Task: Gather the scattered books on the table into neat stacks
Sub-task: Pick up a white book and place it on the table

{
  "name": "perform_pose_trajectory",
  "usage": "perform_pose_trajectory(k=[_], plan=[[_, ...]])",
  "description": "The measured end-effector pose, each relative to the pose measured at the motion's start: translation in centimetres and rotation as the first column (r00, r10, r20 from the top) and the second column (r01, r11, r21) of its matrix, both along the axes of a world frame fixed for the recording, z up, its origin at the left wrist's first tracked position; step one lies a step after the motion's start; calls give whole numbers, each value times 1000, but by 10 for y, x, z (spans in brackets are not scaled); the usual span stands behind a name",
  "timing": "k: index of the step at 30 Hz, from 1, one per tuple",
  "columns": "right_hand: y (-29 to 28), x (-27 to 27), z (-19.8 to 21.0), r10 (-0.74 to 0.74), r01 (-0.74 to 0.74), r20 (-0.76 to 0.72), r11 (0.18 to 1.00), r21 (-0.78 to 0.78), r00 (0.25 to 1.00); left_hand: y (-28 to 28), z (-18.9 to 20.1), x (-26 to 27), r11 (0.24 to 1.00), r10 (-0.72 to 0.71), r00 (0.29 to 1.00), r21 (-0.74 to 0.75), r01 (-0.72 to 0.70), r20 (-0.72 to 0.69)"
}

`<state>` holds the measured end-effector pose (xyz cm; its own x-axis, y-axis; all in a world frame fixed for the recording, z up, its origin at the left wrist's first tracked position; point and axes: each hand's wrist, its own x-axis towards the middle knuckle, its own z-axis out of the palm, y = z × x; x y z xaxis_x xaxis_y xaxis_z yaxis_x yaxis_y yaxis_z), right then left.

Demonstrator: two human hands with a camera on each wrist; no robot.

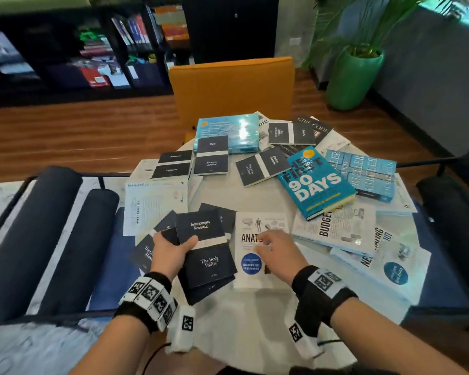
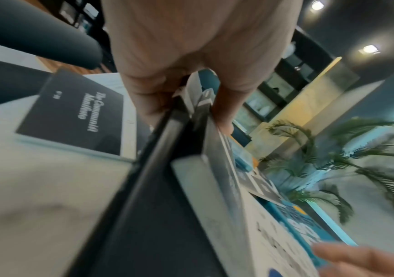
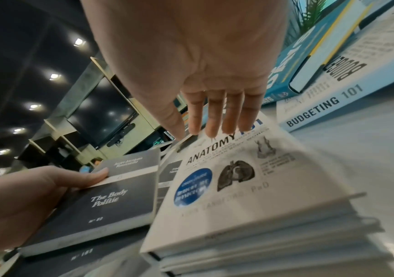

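My left hand (image 1: 173, 253) grips a small dark book titled The Body Politic (image 1: 206, 247), thumb lying on its white band; more dark books sit fanned beneath it. The left wrist view shows that hand (image 2: 191, 56) holding the dark book (image 2: 158, 187) edge-on. My right hand (image 1: 276, 250) is open, its straight fingertips (image 3: 214, 127) touching the top of a white Anatomy 101 book (image 1: 251, 266), which tops a stack of white books (image 3: 262, 243). Scattered farther off are The First 90 Days (image 1: 314, 182), Budgeting 101 (image 1: 336, 226), and small dark books (image 1: 211, 155).
The round white table (image 1: 255, 320) also holds The Communist Manifesto (image 1: 145, 253), a pale blue book (image 1: 228, 131) and a white book (image 1: 382, 255) at the right. An orange chair (image 1: 232, 87) stands behind, dark chairs (image 1: 33, 226) at both sides, a green plant pot (image 1: 355, 77) far right.
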<state>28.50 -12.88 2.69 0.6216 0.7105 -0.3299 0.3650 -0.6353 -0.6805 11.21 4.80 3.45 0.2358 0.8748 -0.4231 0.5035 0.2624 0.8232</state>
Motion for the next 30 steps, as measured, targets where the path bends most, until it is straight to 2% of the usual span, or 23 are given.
perform_pose_trajectory(k=[2,4,7,9,14,17,19,22,26,28,30], plan=[[-1,2,-5,-12,28,157,995,-100,988,16,-10,-6,1000,-10,998,-25,9,-59],[-6,3,-9,-47,84,229,984,-157,972,25,-17,-9,997,-70,989,-30,67,-127],[-16,0,-18,-129,160,204,976,-145,970,32,-24,-8,986,-146,968,45,158,-204],[-20,-2,-23,-161,179,177,980,-92,971,35,-24,-5,963,-189,925,123,241,-331],[-29,4,-24,-168,178,160,982,-55,973,34,-31,1,926,-200,809,163,340,-553],[-45,19,-19,-239,254,185,965,-64,953,21,-30,11,878,-181,746,237,416,-641],[-61,36,-17,-329,346,199,937,-56,923,8,-22,27,807,-204,743,320,497,-638],[-89,65,-16,-469,488,205,871,-55,859,-21,-7,69,622,-363,707,407,669,-607],[-120,96,-12,-627,656,248,753,-49,738,-69,4,132,311,-523,537,438,843,-662],[-130,108,-15,-624,665,247,732,-149,741,-89,1,158,211,-551,457,414,886,-698],[-137,117,-17,-591,626,206,745,-231,780,-102,-8,179,152,-542,350,320,935,-764]])
